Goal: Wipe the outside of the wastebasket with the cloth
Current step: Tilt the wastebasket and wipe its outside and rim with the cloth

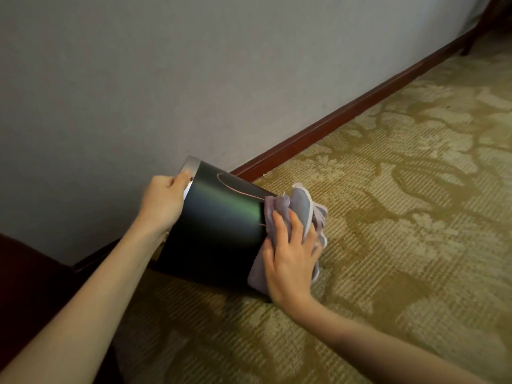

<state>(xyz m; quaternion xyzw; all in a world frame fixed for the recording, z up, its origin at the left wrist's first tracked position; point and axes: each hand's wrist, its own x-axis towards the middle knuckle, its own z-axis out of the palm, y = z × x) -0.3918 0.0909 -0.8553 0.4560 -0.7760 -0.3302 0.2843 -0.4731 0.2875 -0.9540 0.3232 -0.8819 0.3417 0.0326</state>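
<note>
A dark, glossy round wastebasket (219,225) with a silver rim is tipped on its side above the carpet, its mouth turned left toward the wall. My left hand (163,200) grips the silver rim, thumb on the outside. A crumpled pale purple cloth (302,206) lies against the basket's bottom end. My right hand (291,259) presses flat on the cloth, fingers spread over it. The basket's inside is hidden.
A grey wall (138,79) with a dark red-brown baseboard (332,126) runs diagonally behind the basket. Patterned olive and beige carpet (401,217) covers the floor to the right. Dark red furniture (25,273) sits at the lower left, a wooden furniture leg (482,23) at the top right.
</note>
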